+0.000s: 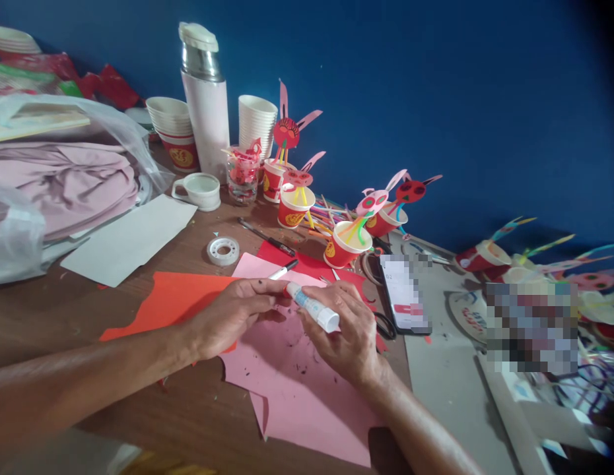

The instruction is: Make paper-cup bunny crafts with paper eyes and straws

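Pink paper (317,415) covers the lower centre; above it, mid-frame, the right hand (344,326) curls round a glue stick (314,308), its far end at the fingertips of the left hand (240,307), half curled, whether gripping anything I cannot tell; a phone (399,290) lies right of centre, a flask (205,119) stands upper left

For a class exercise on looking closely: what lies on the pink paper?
Dark specks dot the pink paper; a marker lies near its far edge. The left hand, right hand and white tube hide part of the paper; anything there is unseen.
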Action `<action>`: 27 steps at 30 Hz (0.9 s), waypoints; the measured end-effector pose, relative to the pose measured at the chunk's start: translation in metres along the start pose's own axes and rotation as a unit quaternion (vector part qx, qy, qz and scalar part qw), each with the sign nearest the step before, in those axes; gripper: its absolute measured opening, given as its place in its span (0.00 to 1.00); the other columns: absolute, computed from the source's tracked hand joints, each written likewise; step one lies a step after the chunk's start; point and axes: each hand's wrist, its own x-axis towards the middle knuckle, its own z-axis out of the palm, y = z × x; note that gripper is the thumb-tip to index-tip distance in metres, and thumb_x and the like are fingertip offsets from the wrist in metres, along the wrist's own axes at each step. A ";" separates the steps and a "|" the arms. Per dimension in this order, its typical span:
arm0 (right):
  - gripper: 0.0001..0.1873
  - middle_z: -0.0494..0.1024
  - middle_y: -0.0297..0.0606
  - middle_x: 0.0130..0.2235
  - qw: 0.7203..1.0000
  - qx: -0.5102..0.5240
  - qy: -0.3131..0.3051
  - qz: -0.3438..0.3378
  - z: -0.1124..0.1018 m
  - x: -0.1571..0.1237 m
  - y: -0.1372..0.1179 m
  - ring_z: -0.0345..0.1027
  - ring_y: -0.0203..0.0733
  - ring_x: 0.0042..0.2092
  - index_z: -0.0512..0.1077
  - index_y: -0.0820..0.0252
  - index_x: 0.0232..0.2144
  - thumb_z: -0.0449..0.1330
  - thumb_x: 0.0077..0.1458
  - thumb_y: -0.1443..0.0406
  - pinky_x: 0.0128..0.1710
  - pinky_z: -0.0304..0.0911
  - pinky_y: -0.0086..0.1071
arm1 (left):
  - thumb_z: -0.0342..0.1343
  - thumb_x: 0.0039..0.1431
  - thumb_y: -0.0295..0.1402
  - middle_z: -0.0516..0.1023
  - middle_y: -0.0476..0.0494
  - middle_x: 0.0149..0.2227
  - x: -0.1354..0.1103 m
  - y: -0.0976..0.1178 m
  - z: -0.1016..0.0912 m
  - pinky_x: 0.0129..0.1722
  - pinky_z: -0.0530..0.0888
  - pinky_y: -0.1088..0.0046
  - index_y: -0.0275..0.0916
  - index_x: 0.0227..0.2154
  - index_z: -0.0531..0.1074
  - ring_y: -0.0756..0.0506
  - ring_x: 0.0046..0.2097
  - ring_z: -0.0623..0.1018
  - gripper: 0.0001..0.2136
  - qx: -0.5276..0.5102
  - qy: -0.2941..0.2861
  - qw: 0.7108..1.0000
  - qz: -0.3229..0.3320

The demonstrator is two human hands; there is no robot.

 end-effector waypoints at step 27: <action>0.16 0.79 0.37 0.36 0.999 -0.028 -0.032 0.010 0.002 -0.002 0.001 0.72 0.41 0.36 0.67 0.58 0.47 0.61 0.54 0.67 0.40 0.63 0.38 | 0.59 0.50 0.25 0.79 0.42 0.41 0.000 -0.004 -0.002 0.43 0.71 0.67 0.37 0.38 0.78 0.44 0.44 0.75 0.11 -0.019 0.014 0.999 0.027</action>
